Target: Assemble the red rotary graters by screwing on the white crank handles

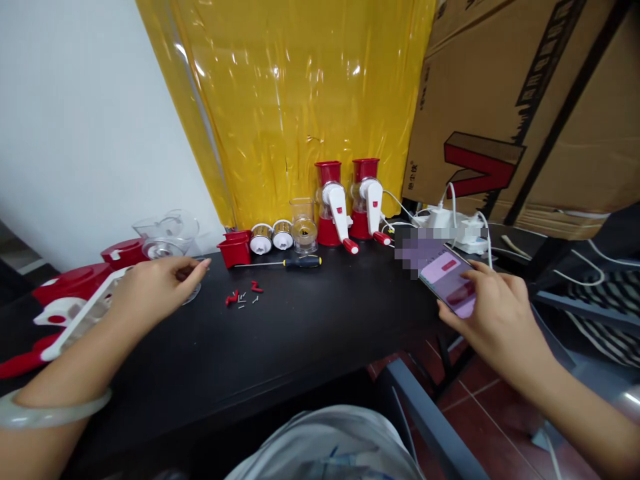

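My right hand [500, 307] grips a smartphone [455, 283] at the right end of the black table, its lit screen showing pinkish-purple. Part of the phone's upper left is blurred out. On the left, my left hand [155, 287] hovers over or rests near red and white grinder parts. Its thumb is stretched out and its fingers are loosely bent, partly hidden, with nothing visible held. Beneath that forearm lies a white crank with a red handle [25, 360]. Behind the hand stand clear plastic housings [170, 230] and a red base [123, 253].
Several red clips and screws [240, 298] lie mid-table near a screwdriver [303, 263]. Behind are a red hopper [235, 249], two grater drums [271, 238], a clear housing [304, 227] and two assembled rotary graters [349, 203]. Chargers with white cables [450, 220] sit by a large carton [480, 100].
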The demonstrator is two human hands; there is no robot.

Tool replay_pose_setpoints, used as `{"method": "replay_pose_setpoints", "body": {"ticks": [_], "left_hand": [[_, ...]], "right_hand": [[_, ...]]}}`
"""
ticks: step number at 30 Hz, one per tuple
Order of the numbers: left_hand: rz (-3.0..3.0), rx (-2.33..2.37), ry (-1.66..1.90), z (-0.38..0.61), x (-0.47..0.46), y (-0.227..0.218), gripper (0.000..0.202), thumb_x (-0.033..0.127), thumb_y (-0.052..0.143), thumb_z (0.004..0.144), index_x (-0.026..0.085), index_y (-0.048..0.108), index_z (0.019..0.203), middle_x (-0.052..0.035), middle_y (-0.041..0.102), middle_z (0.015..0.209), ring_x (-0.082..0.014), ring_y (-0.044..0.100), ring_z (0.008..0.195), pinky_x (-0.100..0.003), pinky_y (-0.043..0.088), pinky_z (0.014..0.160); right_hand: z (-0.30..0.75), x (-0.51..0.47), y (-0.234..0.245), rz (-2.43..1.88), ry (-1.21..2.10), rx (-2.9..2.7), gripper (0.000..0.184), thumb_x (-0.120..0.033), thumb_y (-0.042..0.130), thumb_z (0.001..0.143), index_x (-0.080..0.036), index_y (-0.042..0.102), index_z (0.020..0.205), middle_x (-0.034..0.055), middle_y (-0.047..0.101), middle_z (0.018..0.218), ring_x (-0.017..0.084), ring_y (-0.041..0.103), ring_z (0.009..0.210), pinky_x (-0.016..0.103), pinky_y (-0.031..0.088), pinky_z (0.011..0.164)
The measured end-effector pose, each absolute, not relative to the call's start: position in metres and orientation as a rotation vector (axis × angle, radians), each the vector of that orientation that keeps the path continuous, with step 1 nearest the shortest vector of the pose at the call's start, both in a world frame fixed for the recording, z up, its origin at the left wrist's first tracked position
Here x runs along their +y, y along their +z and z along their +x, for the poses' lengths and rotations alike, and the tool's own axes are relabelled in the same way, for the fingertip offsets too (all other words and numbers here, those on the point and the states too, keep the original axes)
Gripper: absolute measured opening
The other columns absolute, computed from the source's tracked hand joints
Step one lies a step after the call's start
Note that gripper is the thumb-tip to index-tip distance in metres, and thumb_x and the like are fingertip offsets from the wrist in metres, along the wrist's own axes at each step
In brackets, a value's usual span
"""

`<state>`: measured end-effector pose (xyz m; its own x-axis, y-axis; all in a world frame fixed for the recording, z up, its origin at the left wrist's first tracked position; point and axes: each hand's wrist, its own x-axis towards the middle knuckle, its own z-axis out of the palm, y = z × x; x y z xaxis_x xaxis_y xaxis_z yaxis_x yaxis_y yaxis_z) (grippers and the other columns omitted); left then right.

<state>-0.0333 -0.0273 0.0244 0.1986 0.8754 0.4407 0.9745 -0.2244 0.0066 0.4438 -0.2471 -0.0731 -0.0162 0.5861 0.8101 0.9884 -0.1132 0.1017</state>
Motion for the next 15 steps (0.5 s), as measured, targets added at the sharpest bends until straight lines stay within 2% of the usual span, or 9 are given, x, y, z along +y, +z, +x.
{"method": "replay_pose_setpoints", "body": {"ticks": [2, 7, 15], "left_hand": [[-2.197, -1.766, -0.501, -0.033, -0.027, 0.025, 0.053, 0.061, 0.041, 0.09, 0.021, 0.075, 0.099, -0.0069, 0.077, 0.087, -0.0261, 0.068, 0.081, -0.03, 0.043, 0.066], [-2.192, -1.768, -0.502, -0.034, -0.027, 0.024, 0.053, 0.06, 0.041, 0.089, 0.02, 0.075, 0.099, -0.0075, 0.077, 0.087, -0.0266, 0.068, 0.081, -0.031, 0.044, 0.067], [-2.183, -1.787, -0.506, -0.034, -0.028, 0.026, 0.055, 0.062, 0.041, 0.089, 0.02, 0.075, 0.101, -0.0093, 0.076, 0.088, -0.0288, 0.068, 0.081, -0.032, 0.044, 0.066]], "right_hand": [[0.434, -0.251, -0.071, -1.681, -0.998, -1.609, 0.051, -0.04, 0.067, 0.086, -0.014, 0.05, 0.127, 0.0252, 0.061, 0.13, 0.041, 0.058, 0.121, 0.056, 0.045, 0.096], [0.409, -0.249, -0.064, -1.616, -0.918, -1.512, 0.043, -0.042, 0.073, 0.081, -0.021, 0.058, 0.114, 0.0188, 0.06, 0.137, 0.037, 0.06, 0.111, 0.058, 0.047, 0.094], [0.379, -0.241, -0.051, -1.503, -0.844, -1.553, 0.036, -0.039, 0.077, 0.078, -0.022, 0.061, 0.105, 0.0154, 0.06, 0.139, 0.035, 0.06, 0.111, 0.055, 0.05, 0.092]]}}
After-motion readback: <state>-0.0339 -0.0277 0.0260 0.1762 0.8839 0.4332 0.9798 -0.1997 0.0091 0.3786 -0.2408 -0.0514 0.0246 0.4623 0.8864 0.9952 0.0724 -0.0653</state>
